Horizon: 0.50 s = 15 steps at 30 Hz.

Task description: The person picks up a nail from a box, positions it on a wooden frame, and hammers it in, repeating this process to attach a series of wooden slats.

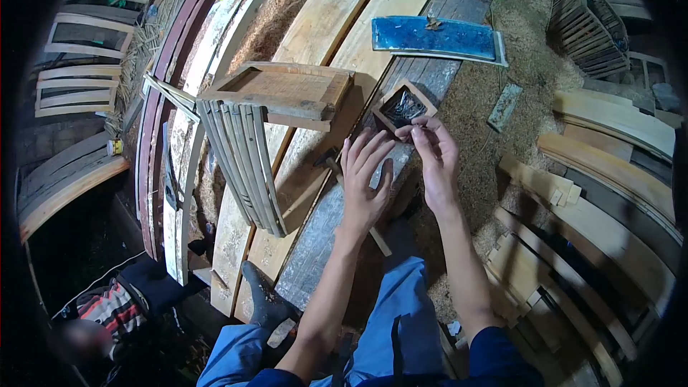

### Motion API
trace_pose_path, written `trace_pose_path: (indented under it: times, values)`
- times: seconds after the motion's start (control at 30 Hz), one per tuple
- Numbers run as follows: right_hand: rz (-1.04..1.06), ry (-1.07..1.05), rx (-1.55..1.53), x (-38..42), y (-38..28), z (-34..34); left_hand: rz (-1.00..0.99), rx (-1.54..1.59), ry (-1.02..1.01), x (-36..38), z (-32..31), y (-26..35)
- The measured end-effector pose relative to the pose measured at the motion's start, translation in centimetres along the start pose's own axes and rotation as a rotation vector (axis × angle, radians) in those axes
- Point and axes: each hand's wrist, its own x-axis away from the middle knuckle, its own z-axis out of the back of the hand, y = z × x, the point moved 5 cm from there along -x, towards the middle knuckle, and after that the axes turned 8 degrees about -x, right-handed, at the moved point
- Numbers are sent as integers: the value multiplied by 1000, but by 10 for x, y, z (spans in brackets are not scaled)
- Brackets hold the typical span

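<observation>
A small square wooden box (402, 106) full of dark nails sits on a grey plank (337, 222). My right hand (436, 155) hovers at the box's near corner, thumb and fingers pinched together on what looks like a small nail. My left hand (365, 175) lies beside it with fingers spread, palm down over the plank and over a hammer (331, 163) whose handle runs under the hand. A wooden frame (283, 89) with curved slats (240, 165) attached stands to the left.
Curved wooden boards lie side by side under everything, with sawdust between them. A blue panel (433, 36) lies beyond the box, a slatted crate (588, 25) at far right. Stacked planks (609, 201) fill the right. Another person in a striped garment (107, 308) is at lower left.
</observation>
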Motion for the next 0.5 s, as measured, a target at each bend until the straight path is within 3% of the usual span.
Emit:
trace_pose_path:
  times: [0.2,0.47,0.5]
  values:
    - [-55,39,40,11,-4,6,-9,35,28,-7,3,16]
    - [20,36,57,2,4,8,56,-5,161,-5,-3,12]
    - [113,59,311,-8,4,13,68,1,158,-2,-3,9]
